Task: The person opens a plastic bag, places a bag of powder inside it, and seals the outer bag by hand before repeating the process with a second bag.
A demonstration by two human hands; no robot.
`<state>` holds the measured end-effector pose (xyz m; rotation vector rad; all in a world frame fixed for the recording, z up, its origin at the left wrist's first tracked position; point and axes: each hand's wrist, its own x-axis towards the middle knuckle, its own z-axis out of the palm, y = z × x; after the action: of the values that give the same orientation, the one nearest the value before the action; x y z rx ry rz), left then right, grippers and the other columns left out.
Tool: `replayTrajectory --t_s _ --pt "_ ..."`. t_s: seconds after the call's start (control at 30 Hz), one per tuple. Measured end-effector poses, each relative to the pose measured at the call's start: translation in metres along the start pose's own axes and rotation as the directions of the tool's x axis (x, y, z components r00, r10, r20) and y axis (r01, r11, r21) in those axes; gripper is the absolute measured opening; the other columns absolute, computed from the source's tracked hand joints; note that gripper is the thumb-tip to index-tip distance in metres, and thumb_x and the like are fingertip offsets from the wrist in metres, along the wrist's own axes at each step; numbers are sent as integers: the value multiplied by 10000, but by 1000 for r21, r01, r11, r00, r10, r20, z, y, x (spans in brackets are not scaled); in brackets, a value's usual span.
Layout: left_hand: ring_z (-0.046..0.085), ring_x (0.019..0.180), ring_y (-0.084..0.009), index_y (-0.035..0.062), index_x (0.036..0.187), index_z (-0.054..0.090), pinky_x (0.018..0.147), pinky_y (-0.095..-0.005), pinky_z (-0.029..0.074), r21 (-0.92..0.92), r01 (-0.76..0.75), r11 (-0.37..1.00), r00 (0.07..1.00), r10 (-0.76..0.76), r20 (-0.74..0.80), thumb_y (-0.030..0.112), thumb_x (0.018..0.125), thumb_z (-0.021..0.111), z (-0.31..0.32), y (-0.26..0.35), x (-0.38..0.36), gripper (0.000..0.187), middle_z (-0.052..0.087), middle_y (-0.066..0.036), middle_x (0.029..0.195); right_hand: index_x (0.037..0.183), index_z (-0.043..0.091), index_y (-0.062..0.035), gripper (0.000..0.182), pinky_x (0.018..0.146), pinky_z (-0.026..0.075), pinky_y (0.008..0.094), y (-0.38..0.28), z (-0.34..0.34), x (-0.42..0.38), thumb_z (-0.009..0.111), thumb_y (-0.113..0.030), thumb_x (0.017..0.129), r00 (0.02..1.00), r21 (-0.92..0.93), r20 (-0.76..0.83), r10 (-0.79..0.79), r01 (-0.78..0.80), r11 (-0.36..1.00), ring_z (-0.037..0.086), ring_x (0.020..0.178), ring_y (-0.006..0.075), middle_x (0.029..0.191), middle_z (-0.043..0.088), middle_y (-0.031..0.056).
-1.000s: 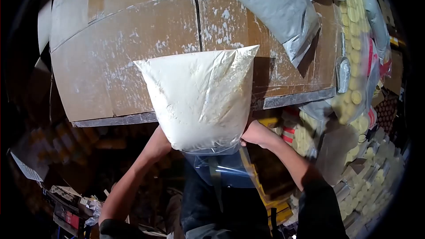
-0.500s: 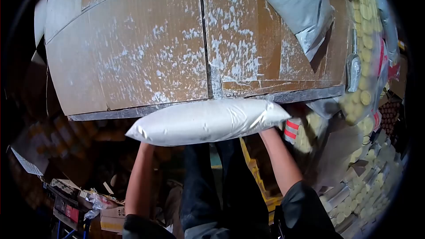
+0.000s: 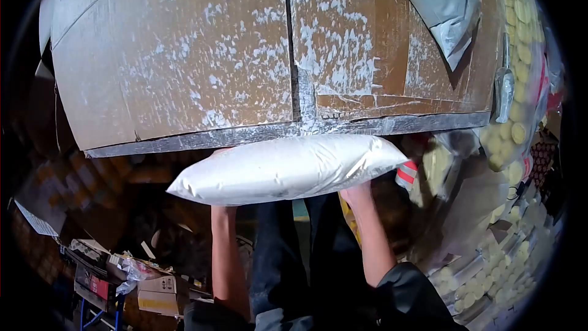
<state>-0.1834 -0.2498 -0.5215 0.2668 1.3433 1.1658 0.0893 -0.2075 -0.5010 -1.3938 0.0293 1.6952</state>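
Observation:
A plump white plastic bag (image 3: pixel 288 171), sealed at its pointed ends and apparently full of powder, is held level in front of my body. My left hand (image 3: pixel 222 152) grips it from below on the left side; only a sliver of fingers shows over the far edge, and the rest is hidden. Beneath the right part of the bag is my right hand (image 3: pixel 356 192), its thumb side visible and the fingers covered. Just beyond the bag lies a cardboard-covered table (image 3: pixel 202 79), streaked with white powder.
Another filled bag (image 3: pixel 438 6) lies at the table's far right. A metal scoop (image 3: pixel 505 93) rests by the right edge, beside clear bags of pale round pieces (image 3: pixel 519 67). Cartons (image 3: pixel 160 294) and a blue-legged stand (image 3: pixel 92 315) are at lower left.
The bag has come slightly away from the table edge, so a dark gap shows on the left. My left forearm has shifted right and my right hand shows more. The camera view has shifted.

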Motion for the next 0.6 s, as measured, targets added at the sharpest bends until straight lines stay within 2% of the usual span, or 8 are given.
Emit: replayTrajectory --t_s 0.07,0.1,0.13,0.2,0.3,0.37,0.47,0.6 --pt "568 1061 -191 -18 1282 499 865 -337 495 19 219 976 948 -208 -243 222 919 630 23 17 -8 454 584 -124 1214 1296 479 -16 397 933 460 338 -2 8 10 610 -96 930 997 -162 15 -77 78 984 523 1136 169 1234 533 80" --pt "569 1066 -204 -12 1286 496 871 -348 496 53 253 966 935 -230 -269 240 922 627 21 15 -7 462 580 -127 1222 1395 374 -71 542 1063 385 393 -4 5 12 635 -123 923 1000 -200 17 12 -8 980 465 1240 222 1350 461 65" --pt "571 1072 -218 -6 1290 493 877 -358 496 86 288 954 922 -251 -295 258 924 624 19 14 -7 470 576 -130 1230 1398 376 -79 504 1069 377 397 -5 10 13 594 -186 956 997 -228 69 -20 36 973 450 1260 222 1361 459 58" --pt "572 1091 -249 9 1306 483 889 -380 498 207 208 956 970 -173 -173 304 933 611 -5 1 1 492 568 -137 1246 1274 496 -23 362 902 468 315 -10 30 19 588 -117 936 989 43 -146 37 -31 999 572 1069 175 1205 572 91" --pt "617 920 -225 21 1247 521 748 -351 526 -253 382 889 809 -454 -374 214 928 590 36 45 12 380 629 -110 1109 1251 517 -38 323 908 467 315 -14 23 41 529 -178 960 967 337 -43 252 -224 914 584 1049 193 1176 594 104" --pt "608 841 -186 26 1167 580 714 -324 513 -116 278 954 941 -295 -165 165 922 579 -11 22 28 282 639 -82 1012 1223 536 -37 301 915 465 318 -18 21 57 536 -167 952 969 288 1 248 -238 928 590 1032 194 1156 605 100" --pt "596 926 -173 -6 1117 587 773 -312 504 315 120 942 977 -168 130 190 945 559 -122 -40 71 262 634 -86 1066 1181 566 -35 268 926 462 323 -16 19 70 546 -151 940 975 191 38 218 -221 956 600 1007 195 1126 622 94" --pt "581 988 -240 -63 1205 524 844 -349 474 708 -3 706 986 120 -116 163 898 618 -13 -25 74 392 635 -190 1140 1125 604 -32 228 940 457 329 16 12 93 559 -130 925 985 100 38 170 -173 980 612 973 197 1085 645 86"
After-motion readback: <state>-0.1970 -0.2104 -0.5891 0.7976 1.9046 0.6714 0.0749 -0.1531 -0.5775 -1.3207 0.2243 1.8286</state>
